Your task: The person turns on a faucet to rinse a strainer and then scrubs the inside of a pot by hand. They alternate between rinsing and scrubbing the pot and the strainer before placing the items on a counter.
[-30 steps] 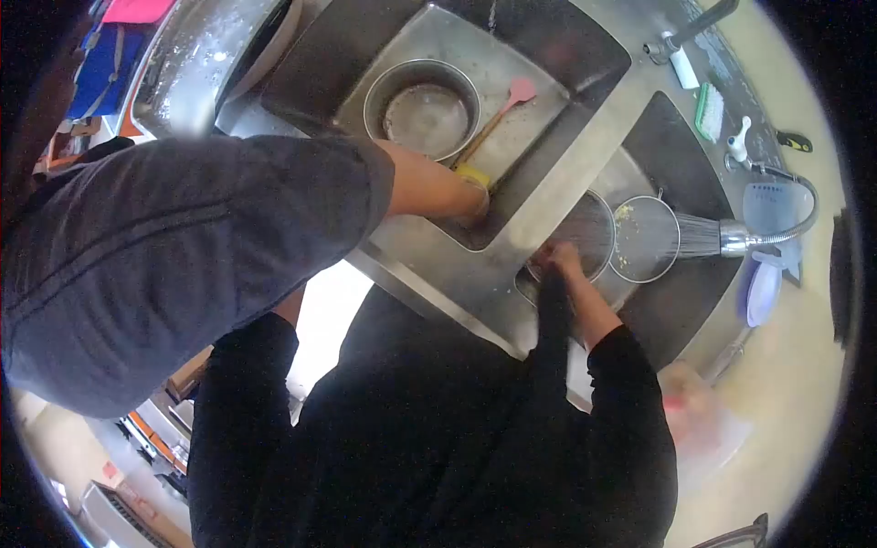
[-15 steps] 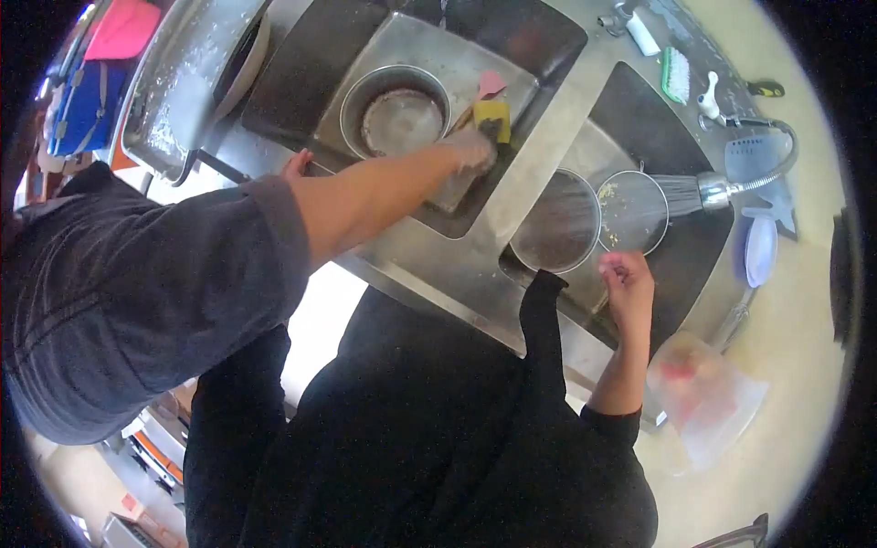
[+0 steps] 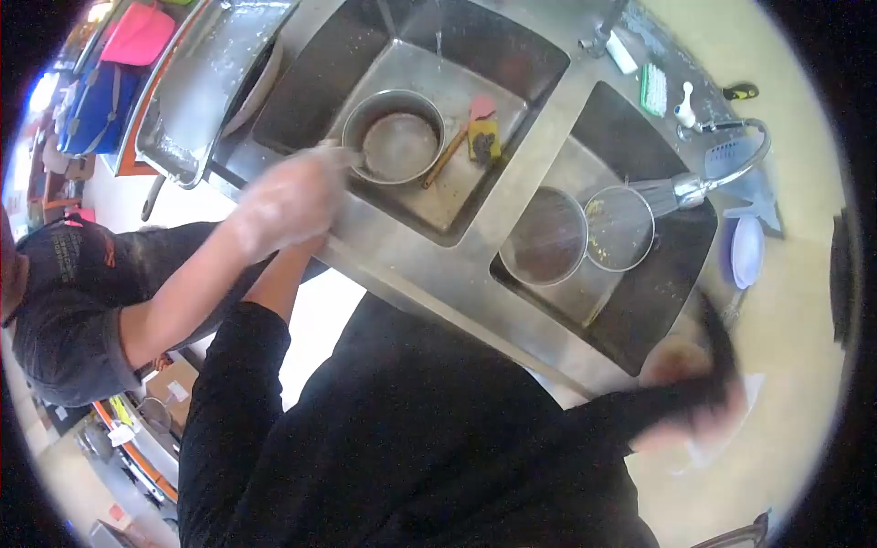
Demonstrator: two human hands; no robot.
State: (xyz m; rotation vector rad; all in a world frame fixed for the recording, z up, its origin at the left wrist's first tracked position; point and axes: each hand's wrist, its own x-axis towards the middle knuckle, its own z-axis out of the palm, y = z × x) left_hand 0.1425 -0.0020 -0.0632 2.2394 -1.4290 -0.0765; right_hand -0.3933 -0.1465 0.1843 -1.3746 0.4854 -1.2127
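Observation:
My left hand is hidden behind a co-worker's blurred, whitish hand [image 3: 292,196] at the front left of the sink; only my forearm [image 3: 283,274] shows below it. Off the right end of the counter, my right hand [image 3: 694,425] is smeared by motion, with black cloth [image 3: 717,338] across it; its grip cannot be made out. A round metal pot [image 3: 400,137] sits in the left basin, beside a brown-handled tool [image 3: 445,157] and a yellow and dark sponge [image 3: 484,142]. In the right basin, a round pan [image 3: 545,236] touches a strainer [image 3: 619,228] holding yellowish bits, under spray.
A spray head [image 3: 690,190] on a flexible hose hangs over the right basin. Brushes [image 3: 653,89] and a pale oval utensil [image 3: 746,251] lie along the far right ledge. A large metal tray [image 3: 206,82] stands at left. The co-worker's dark sleeve [image 3: 73,320] is beside me.
The co-worker's hand has left the sponge and moved left, covering my left hand. My right hand has swung down and right, away from the strainer, and the black cloth has moved right too.

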